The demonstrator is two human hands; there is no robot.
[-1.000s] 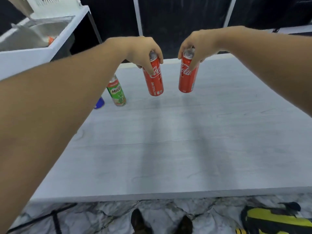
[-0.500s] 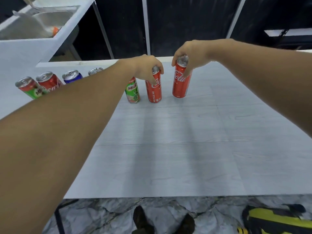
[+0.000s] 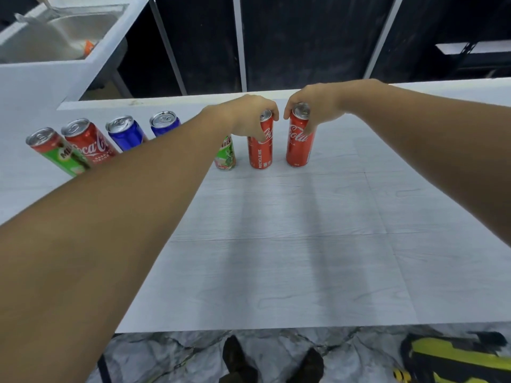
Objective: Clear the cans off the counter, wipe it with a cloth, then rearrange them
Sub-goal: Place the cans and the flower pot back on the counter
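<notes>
Left grip [image 3: 249, 117]: curled over the top of a slim red can [image 3: 260, 150], mid-frame on the table [image 3: 276, 244].
Right grip [image 3: 312, 109]: fingers pinch the second red can [image 3: 299, 145], just right.
Other cans: row toward left edge.

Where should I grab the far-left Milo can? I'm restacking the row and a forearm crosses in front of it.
Grip the Milo can around its upper body just under the silver lid, coming from above and left. It is upright, with that end exposed, while the forearm hides its base.
</notes>
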